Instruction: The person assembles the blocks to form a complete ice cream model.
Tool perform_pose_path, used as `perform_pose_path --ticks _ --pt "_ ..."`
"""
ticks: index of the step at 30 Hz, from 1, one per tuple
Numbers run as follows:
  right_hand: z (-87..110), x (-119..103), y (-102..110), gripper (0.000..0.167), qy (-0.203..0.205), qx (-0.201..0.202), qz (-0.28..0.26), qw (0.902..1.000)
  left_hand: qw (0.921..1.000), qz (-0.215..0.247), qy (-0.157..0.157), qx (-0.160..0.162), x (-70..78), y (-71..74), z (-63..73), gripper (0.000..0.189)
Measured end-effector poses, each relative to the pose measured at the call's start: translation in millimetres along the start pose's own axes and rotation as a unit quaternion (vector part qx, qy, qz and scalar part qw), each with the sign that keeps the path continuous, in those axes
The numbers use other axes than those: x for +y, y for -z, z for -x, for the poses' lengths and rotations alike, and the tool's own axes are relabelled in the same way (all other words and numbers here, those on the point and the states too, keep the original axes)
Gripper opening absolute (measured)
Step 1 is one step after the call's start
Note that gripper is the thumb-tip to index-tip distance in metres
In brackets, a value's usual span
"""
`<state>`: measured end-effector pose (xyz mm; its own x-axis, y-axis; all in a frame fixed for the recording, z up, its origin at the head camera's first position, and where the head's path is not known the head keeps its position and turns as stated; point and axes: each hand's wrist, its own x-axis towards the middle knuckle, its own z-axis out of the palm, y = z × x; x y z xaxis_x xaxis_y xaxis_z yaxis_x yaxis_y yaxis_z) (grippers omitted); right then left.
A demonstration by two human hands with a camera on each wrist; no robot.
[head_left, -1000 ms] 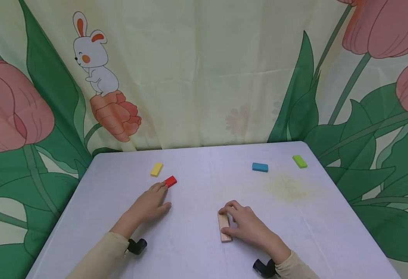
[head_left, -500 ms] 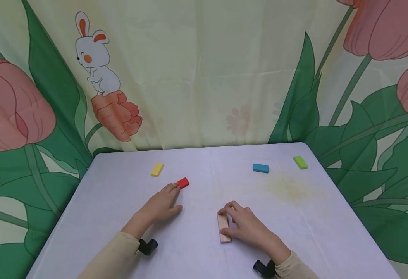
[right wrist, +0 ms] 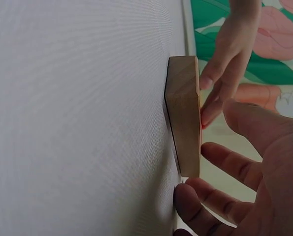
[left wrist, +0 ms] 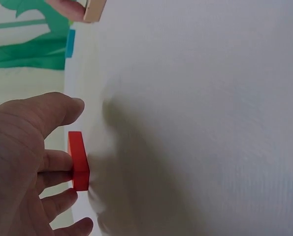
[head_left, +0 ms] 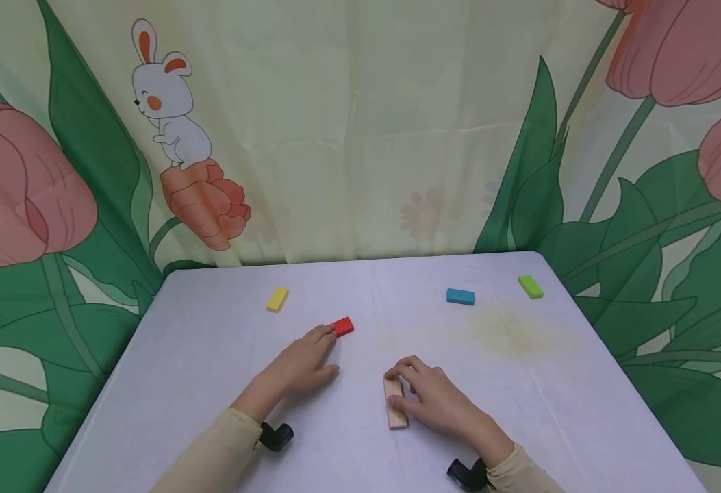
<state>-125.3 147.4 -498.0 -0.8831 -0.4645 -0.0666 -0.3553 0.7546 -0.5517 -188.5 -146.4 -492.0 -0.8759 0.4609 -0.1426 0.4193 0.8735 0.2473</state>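
Observation:
My left hand (head_left: 301, 363) lies low over the table with its fingers nearly straight, the fingertips on a small red block (head_left: 344, 326). In the left wrist view the fingertips touch the side of the red block (left wrist: 78, 161), and the thumb stands apart from it. A longer bare-wood block (head_left: 396, 409) lies flat near the middle front. Over it is my right hand (head_left: 431, 397), loosely bent, with fingertips at the far end of the block. In the right wrist view a gap shows between the thumb and the wooden block (right wrist: 184, 118).
A yellow block (head_left: 277, 299) lies at the back left of the white-covered table (head_left: 360, 287). Toward the back right are a blue block (head_left: 460, 296) and a green block (head_left: 530, 286). A curtain (head_left: 348, 137) printed with tulips and a rabbit hangs behind.
My left hand has slid the red block to the right and slightly nearer, toward the wooden block. My right hand and the wooden block have stayed nearly still.

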Motion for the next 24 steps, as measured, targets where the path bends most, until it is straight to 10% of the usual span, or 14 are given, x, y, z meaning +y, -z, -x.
perform_pose_path --ticks 24 --pt "-2.1 3 -1 0.038 0.004 0.000 -0.005 1.0000 0.9976 -0.007 -0.067 -0.017 43.5 -7.4 -5.3 0.071"
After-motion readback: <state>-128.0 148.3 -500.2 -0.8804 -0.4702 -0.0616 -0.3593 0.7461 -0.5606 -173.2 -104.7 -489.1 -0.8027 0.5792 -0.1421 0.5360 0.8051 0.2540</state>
